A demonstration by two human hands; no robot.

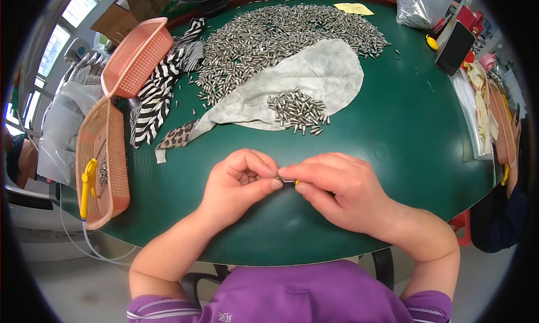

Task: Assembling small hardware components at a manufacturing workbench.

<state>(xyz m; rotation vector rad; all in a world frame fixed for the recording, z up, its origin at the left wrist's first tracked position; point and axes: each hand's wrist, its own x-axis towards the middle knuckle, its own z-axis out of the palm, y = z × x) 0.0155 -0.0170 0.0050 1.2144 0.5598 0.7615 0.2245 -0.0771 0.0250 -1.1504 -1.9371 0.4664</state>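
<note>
Over the near part of the green table, my two hands meet fingertip to fingertip. Thumb and index finger of my left hand [236, 180] pinch a small dark metal piece [277, 177], mostly covered by the fingers. My right hand [348, 191] is closed on a thin metal tool with a yellow end [297, 182]; its tip reaches the piece in my left fingers, and most of it is hidden. Beyond my hands, a small heap of silver metal pins [300, 110] lies on a pale grey cloth [331, 70]. A much larger pile of similar metal parts [264, 36] spreads behind the cloth.
Two pink plastic baskets [115, 171] stand at the left edge, one holding a yellow air blow gun [88, 185]. Striped cloth [154, 104] lies beside them. At the right are a black phone [456, 49] and a plastic bag of parts [415, 11]. Another person [499, 210] is at the far right.
</note>
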